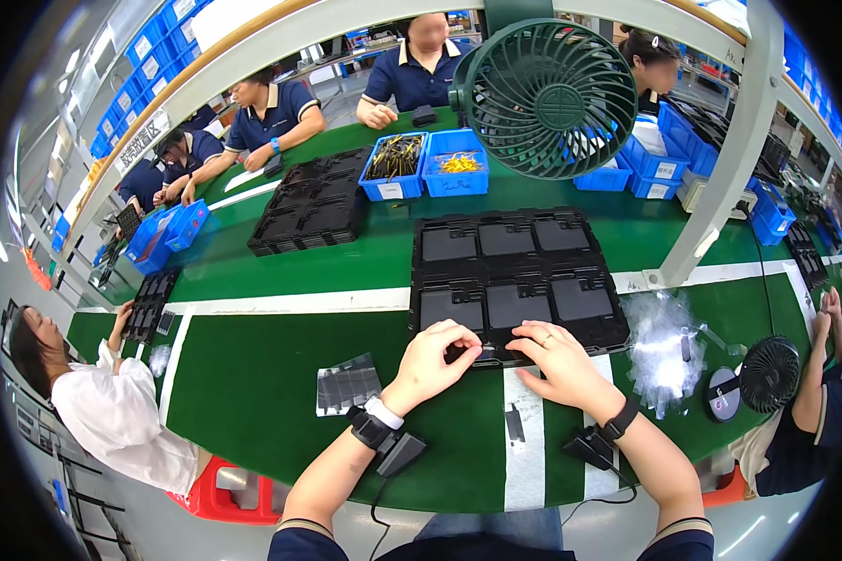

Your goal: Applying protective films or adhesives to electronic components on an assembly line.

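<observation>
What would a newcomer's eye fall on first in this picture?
Probably the big green fan, which looms at the top, right of centre. Next, the left hand and right hand stand out in the middle, fingers at the near edge of a black tray with six squarish sections. Just right of the tray, a shiny heap of clear plastic glares on the green tabletop.

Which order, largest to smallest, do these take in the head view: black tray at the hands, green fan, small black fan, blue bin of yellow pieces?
1. Black tray
2. Green fan
3. Small black fan and blue bin: too alike to rank
</observation>
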`<state>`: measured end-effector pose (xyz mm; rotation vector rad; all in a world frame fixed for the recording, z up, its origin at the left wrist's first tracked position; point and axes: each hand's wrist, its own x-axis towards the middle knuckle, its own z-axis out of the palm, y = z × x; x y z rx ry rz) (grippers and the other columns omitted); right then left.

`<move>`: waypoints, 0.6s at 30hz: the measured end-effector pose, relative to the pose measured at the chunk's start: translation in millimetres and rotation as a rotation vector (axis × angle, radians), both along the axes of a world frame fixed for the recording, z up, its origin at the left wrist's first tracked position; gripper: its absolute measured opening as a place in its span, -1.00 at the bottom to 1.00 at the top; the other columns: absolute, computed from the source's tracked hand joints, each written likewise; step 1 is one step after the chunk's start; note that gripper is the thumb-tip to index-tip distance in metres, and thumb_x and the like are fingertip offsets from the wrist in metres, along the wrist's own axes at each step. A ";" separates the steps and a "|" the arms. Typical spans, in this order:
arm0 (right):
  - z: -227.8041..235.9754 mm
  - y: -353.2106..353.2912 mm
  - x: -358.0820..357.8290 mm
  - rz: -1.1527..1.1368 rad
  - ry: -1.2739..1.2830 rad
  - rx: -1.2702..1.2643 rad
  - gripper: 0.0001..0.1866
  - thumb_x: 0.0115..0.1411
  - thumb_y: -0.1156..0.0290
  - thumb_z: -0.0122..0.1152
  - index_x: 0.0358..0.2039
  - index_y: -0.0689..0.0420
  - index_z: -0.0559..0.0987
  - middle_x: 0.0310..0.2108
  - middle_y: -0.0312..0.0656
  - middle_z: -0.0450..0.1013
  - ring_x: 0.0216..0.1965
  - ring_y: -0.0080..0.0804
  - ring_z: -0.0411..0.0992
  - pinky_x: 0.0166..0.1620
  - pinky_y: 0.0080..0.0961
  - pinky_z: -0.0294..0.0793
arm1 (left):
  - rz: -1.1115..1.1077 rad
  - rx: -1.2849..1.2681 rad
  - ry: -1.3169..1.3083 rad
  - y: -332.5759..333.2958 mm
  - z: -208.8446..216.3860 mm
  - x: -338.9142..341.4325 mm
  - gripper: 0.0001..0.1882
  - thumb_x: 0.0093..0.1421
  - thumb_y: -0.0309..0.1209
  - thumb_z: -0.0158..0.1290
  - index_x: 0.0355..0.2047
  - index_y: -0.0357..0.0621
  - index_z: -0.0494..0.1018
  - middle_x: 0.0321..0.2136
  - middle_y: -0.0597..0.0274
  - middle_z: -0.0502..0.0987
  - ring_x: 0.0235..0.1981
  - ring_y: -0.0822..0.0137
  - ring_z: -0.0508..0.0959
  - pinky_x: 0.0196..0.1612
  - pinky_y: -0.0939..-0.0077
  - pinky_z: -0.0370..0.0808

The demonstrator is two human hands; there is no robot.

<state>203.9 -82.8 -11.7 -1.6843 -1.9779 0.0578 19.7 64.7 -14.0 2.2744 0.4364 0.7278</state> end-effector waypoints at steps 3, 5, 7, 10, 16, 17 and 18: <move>-0.3 1.2 0.1 0.011 -0.009 0.009 -0.62 0.00 0.38 0.22 -0.11 0.12 0.48 -0.02 -0.14 0.36 0.14 -0.18 0.25 0.16 -0.26 0.25 | 0.003 -0.002 0.004 0.0 0.1 -0.3 -0.90 0.06 -0.43 0.17 -0.40 -0.15 0.55 -0.49 0.31 0.51 -0.45 0.45 0.51 -0.45 0.61 0.38; 0.2 1.0 0.2 0.006 -0.012 0.010 -0.62 0.00 0.38 0.22 -0.11 0.12 0.48 -0.02 -0.15 0.36 0.14 -0.18 0.25 0.16 -0.27 0.25 | 0.010 -0.016 0.012 -0.4 0.2 0.3 -0.90 0.06 -0.43 0.17 -0.39 -0.14 0.55 -0.49 0.31 0.51 -0.44 0.45 0.51 -0.45 0.61 0.37; 0.2 0.9 -0.3 0.007 -0.012 0.012 -0.62 0.00 0.38 0.23 -0.12 0.13 0.48 -0.02 -0.15 0.36 0.14 -0.18 0.26 0.16 -0.27 0.25 | 0.010 -0.012 0.012 -0.6 -0.3 0.4 -0.90 0.06 -0.43 0.17 -0.39 -0.14 0.55 -0.48 0.31 0.51 -0.44 0.45 0.51 -0.45 0.61 0.37; -0.4 0.1 -0.1 -0.005 -0.013 0.010 -0.62 0.00 0.37 0.23 -0.12 0.12 0.48 -0.03 -0.15 0.36 0.14 -0.18 0.26 0.16 -0.27 0.26 | 0.007 -0.008 0.010 -0.6 -1.1 0.1 -0.90 0.06 -0.44 0.17 -0.39 -0.15 0.55 -0.48 0.31 0.51 -0.44 0.45 0.51 -0.45 0.61 0.37; -0.8 0.6 -0.1 0.002 -0.010 0.014 -0.62 0.00 0.37 0.23 -0.12 0.12 0.48 -0.04 -0.14 0.36 0.13 -0.18 0.26 0.15 -0.27 0.26 | 0.007 -0.007 0.017 -0.5 -0.2 -0.1 -0.90 0.05 -0.44 0.17 -0.39 -0.16 0.55 -0.48 0.31 0.51 -0.45 0.44 0.51 -0.46 0.61 0.37; -1.1 0.6 0.1 0.001 -0.014 0.021 -0.62 -0.01 0.37 0.23 -0.12 0.12 0.48 -0.04 -0.14 0.36 0.13 -0.18 0.26 0.15 -0.27 0.27 | 0.005 -0.009 0.014 -0.4 -0.3 0.1 -0.90 0.05 -0.44 0.17 -0.39 -0.16 0.55 -0.49 0.30 0.51 -0.45 0.44 0.51 -0.46 0.61 0.37; -1.4 0.6 0.0 0.001 -0.016 0.027 -0.62 -0.01 0.37 0.23 -0.12 0.12 0.48 -0.04 -0.14 0.36 0.13 -0.18 0.26 0.14 -0.27 0.27 | 0.004 -0.010 0.015 -0.5 -0.1 0.1 -0.90 0.05 -0.44 0.17 -0.39 -0.16 0.55 -0.49 0.30 0.51 -0.45 0.44 0.51 -0.46 0.61 0.37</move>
